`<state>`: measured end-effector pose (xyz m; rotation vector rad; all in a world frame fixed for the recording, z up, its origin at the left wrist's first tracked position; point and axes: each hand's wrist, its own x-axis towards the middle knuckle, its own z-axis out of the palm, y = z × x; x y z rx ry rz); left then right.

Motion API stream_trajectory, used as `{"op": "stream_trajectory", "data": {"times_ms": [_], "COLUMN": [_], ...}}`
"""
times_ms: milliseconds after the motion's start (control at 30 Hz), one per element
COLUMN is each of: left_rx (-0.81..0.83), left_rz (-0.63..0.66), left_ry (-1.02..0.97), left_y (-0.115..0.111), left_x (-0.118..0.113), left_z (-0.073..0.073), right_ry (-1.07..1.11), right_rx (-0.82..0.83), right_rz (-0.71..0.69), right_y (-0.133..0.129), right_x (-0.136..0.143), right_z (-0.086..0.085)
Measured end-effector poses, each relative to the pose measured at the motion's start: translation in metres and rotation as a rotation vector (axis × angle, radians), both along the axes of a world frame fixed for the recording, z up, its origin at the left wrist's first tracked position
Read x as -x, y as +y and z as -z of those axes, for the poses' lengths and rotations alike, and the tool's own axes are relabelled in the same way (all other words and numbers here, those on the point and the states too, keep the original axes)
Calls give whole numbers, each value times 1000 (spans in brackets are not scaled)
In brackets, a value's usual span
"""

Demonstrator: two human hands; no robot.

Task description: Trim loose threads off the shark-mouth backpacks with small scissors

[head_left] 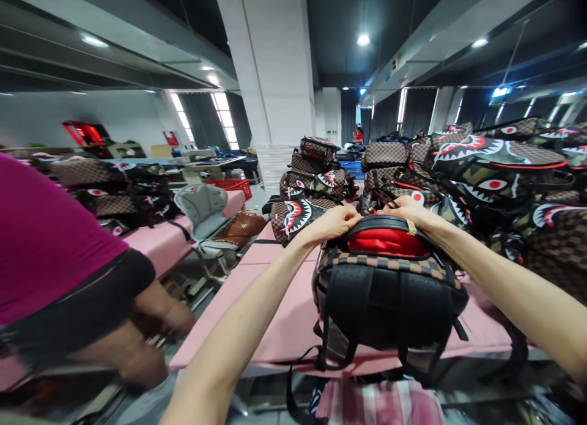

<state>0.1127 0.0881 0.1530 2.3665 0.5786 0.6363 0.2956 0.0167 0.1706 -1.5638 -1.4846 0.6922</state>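
At far left, a person (pixel 59 235) in a magenta top and dark shorts, blurred, stands beside a desk bearing patterned bags. Next, a grey chair (pixel 202 214) with a brown bag (pixel 239 229) on its seat; behind it, a red basket (pixel 237 188). At centre, a stack of shark-face bags (pixel 314 186) near a white pillar (pixel 270 70). The left hand (pixel 338 222), its fingers drawn together, pinches the rim of a backpack (pixel 380 303). This backpack rests at the near edge of the pink desk (pixel 261 315), black back panel toward the viewer, red lining showing through its open top. The right hand (pixel 406 210) bends over the far rim; its fingertips are partly hidden, so its grip cannot be told. At right, a larger heap of similar bags (pixel 495 174).
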Motion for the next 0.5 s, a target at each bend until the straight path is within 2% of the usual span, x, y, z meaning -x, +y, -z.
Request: {"op": "stream_trajectory", "data": {"times_ms": [67, 133, 233, 367, 500], "left_rx": [-88, -117, -35, 100, 118], "left_rz": [32, -22, -171, -230, -211], "left_ry": [78, 61, -48, -118, -104], "left_y": [-12, -21, -25, -21, -21], "left_x": [-2, -2, -1, 2, 2], "left_z": [-5, -4, 7, 19, 16], "right_ry": [-19, -51, -156, -302, -111], "right_rx": [26, 32, 56, 116, 178], "right_rz": [-16, -55, -167, -295, -301], "right_y": [-3, -7, -15, -30, -34], "right_x": [-4, -8, -15, -31, -47], "right_z": [-1, -4, -15, -28, -17]}}
